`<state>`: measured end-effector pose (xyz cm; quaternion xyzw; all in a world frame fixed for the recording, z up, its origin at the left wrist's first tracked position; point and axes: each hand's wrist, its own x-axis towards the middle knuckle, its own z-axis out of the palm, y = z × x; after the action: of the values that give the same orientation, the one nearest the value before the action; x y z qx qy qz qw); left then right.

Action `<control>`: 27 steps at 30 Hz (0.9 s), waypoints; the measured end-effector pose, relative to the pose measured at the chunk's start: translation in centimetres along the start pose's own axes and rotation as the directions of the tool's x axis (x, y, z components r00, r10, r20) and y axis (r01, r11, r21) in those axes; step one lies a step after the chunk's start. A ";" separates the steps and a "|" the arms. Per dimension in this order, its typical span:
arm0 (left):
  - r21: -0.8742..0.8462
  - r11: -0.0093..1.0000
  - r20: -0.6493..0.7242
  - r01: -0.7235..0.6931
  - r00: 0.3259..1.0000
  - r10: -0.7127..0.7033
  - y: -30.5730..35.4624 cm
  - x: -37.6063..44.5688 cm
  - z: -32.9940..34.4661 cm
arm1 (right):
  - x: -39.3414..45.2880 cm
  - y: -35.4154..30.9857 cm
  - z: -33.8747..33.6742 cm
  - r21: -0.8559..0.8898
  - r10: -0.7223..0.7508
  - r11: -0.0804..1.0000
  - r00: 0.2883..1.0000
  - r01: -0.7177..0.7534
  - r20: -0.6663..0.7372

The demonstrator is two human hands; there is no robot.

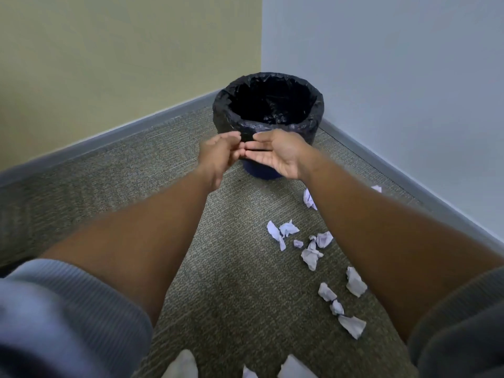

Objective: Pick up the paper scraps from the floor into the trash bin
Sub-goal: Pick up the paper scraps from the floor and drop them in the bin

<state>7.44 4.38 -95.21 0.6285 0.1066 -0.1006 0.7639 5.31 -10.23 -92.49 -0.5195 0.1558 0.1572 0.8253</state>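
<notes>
A round trash bin (268, 124) lined with a black bag stands in the room's corner on the carpet. My left hand (219, 156) and my right hand (275, 154) are held together just in front of the bin's near rim, fingertips touching, fingers apart; I see no paper in either. Several crumpled white paper scraps (313, 255) lie scattered on the carpet to the right, under my right forearm, with more near my feet (351, 326). One scrap (309, 199) lies closer to the bin.
A beige wall (109, 64) on the left and a pale blue wall (395, 77) on the right meet behind the bin, with grey baseboards. A small scrap (377, 189) lies by the right baseboard. White shoe tips (182, 364) show at the bottom edge.
</notes>
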 end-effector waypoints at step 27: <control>0.637 0.142 0.533 -0.758 0.299 -0.792 -20.9 -13.6 -1.9 | -11.6 21.3 -12.5 -0.958 0.357 -0.085 0.906 0.275 0.228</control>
<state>-11.69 2.52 -111.24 0.7340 -0.4565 -0.5027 0.0090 -15.31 -13.93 -110.00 -0.9018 -0.1762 0.3535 0.1757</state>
